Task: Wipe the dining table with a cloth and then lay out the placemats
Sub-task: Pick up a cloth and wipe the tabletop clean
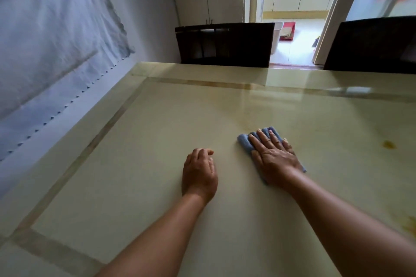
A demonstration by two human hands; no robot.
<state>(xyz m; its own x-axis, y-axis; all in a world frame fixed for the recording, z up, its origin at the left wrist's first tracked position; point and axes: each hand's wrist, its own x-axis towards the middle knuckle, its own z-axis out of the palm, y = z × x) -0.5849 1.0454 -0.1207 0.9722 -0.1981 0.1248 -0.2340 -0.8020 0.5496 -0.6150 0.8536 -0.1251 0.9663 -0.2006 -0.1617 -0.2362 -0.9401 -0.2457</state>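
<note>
Right hand point(273, 156) flat, fingers straight, pressing blue cloth point(244, 141) onto bench point(135, 164). Left hand point(199, 173) just beside it — loosely curled, holding nothing, resting on bench. Yellow stain point(389, 144) well right of the cloth.

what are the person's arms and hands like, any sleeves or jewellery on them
Both forearms are bare as far as the picture shows, with no sleeves, watch or gloves in view. The right hand has a thin ring on one of its fingers. The left hand shows no ring or band.
</note>
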